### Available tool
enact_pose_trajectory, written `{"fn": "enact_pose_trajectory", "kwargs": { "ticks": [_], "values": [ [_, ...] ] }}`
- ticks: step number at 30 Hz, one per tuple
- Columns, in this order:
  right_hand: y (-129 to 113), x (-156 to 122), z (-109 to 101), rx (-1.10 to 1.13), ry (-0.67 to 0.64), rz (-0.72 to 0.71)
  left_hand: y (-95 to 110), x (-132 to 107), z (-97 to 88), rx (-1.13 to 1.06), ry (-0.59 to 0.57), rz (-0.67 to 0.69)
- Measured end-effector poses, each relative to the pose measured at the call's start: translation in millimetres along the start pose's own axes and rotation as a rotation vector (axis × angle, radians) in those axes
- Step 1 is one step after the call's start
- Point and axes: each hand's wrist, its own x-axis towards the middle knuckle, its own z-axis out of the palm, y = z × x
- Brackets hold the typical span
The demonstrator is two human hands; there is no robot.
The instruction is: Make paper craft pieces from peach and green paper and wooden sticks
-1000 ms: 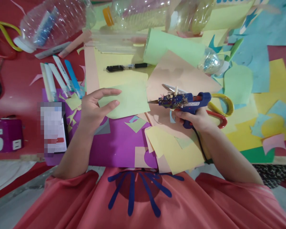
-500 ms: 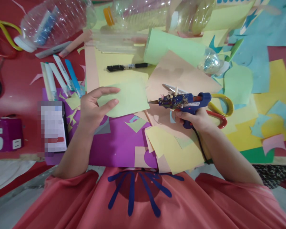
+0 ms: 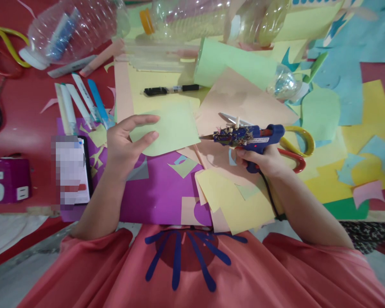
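My right hand [image 3: 262, 161] is wrapped round the grip of a blue hot glue gun [image 3: 247, 136], whose scrap-crusted nozzle points left toward a light green paper piece [image 3: 168, 128]. My left hand [image 3: 125, 143] pinches the left edge of that green piece between thumb and fingers, above a purple sheet [image 3: 160, 192]. The nozzle tip sits just right of the green paper, apart from it.
Yellow-and-red scissors [image 3: 295, 145] lie behind the glue gun. A black marker [image 3: 170, 90], clear plastic bottles [image 3: 73, 30], coloured sticks [image 3: 80, 107], a phone [image 3: 72, 171], a purple power box [image 3: 6, 182] and many paper scraps cover the red table.
My left hand has drawn the green paper slightly left and up. The glue gun has barely moved.
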Motion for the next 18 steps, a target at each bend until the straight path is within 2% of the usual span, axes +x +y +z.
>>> {"fn": "enact_pose_trajectory", "kwargs": {
  "ticks": [7,18],
  "values": [
    [-2.7,-2.2,1.2,-0.007,-0.004,-0.002,0.7,-0.3,-0.4,0.022,0.005,-0.050],
    [-2.8,-2.1,0.8,-0.004,-0.005,0.011,1.1,0.7,-0.4,0.009,0.036,-0.016]
  ]
}}
